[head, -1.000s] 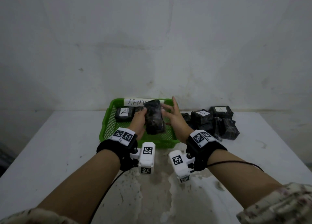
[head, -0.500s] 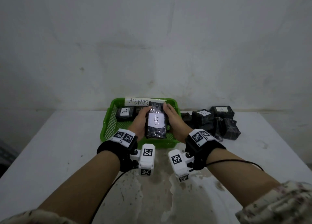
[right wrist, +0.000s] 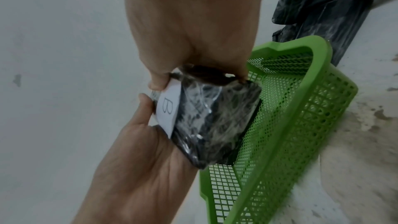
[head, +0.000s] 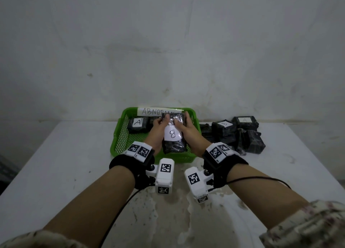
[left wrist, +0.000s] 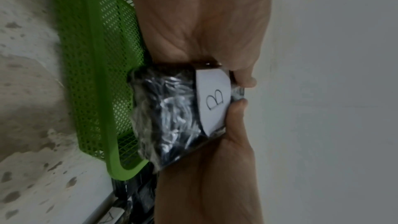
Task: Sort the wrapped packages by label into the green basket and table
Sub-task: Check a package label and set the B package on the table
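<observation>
I hold a black wrapped package with a white label reading "B" upright over the green basket. My left hand grips its left side and my right hand its right side, thumbs on the label face. The left wrist view shows the package before the basket. In the right wrist view the package hangs above the basket. Another package marked "A" lies in the basket's far left corner.
A pile of black wrapped packages lies on the white table right of the basket, one marked "A". A paper sign reading "ABNORMAL" stands at the basket's back rim. A grey wall rises behind.
The two hands turned the package: one second ago its plain black side faced me, then the label came into view, and now the "B" stands upright. Both hands closed round its sides.
</observation>
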{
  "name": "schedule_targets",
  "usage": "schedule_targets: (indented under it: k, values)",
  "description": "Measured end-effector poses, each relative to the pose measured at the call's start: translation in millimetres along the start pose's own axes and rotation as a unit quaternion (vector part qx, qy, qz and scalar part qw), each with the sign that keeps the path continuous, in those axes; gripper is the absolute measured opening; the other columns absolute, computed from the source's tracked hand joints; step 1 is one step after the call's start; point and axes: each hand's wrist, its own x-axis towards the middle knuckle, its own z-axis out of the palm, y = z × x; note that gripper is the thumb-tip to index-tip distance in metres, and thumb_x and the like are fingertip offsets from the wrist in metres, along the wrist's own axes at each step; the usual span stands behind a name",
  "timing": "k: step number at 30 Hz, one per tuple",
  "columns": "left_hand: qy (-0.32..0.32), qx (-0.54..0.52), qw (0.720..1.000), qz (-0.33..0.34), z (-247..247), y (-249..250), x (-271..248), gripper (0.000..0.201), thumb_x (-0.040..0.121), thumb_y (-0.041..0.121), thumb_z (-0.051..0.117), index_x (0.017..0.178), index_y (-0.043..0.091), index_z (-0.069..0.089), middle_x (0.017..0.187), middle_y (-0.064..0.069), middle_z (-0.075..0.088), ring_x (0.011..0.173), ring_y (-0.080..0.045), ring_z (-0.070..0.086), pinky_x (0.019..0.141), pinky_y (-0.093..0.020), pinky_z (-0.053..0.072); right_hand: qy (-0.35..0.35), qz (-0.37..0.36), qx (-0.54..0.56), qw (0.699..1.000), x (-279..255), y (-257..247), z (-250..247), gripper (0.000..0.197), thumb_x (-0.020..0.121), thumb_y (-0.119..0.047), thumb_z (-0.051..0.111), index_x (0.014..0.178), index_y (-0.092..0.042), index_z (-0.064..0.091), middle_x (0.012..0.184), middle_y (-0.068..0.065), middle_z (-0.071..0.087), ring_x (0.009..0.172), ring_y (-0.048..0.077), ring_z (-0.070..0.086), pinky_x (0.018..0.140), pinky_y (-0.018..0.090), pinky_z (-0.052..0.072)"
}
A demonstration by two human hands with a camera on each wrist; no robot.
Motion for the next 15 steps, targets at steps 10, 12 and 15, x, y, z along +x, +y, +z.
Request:
schedule_targets:
  k: [10, 12, 15]
  values:
    - [-0.031, -0.005, 0.999, 0.016, -3.2, 1.7, -1.8, 0.044, 0.098, 0.031, 0.043, 0.137, 0.01, 0.042, 0.122, -0.014, 0.061, 0.098, -0.022, 0.065, 0.077, -0.032, 0.055, 0.006, 0.004, 0.017, 1.0, 1.3, 3.5, 1.2, 0.081, 0.096, -0.024, 0.054, 0.153, -0.025, -0.004, 0.14, 0.008, 0.051, 0.116, 0.021, 0.057, 0.104, 0.042, 0.044]
    - [-0.043, -0.016, 0.999, -0.003, -2.6, 1.3, -5.2, 0.04, 0.099, 0.032, 0.042, 0.133, 0.012, 0.047, 0.124, -0.015, 0.061, 0.106, -0.026, 0.062, 0.086, -0.037, 0.052, 0.023, -0.004, 0.024, 0.999, 1.9, 3.4, 0.6, 0.078, 0.096, -0.02, 0.055, 0.154, -0.022, 0.002, 0.137, 0.009, 0.053, 0.112, 0.022, 0.06, 0.102, 0.044, 0.046]
    - [-0.05, -0.007, 0.999, 0.003, -3.0, 1.5, -7.4, 0.037, 0.1, 0.021, 0.041, 0.137, 0.02, 0.041, 0.117, -0.01, 0.062, 0.096, -0.021, 0.064, 0.078, -0.034, 0.054, 0.024, 0.0, 0.032, 0.999, 1.0, 2.9, 2.2, 0.08, 0.095, -0.023, 0.056, 0.154, -0.024, 0.001, 0.14, 0.008, 0.051, 0.116, 0.023, 0.058, 0.106, 0.048, 0.042]
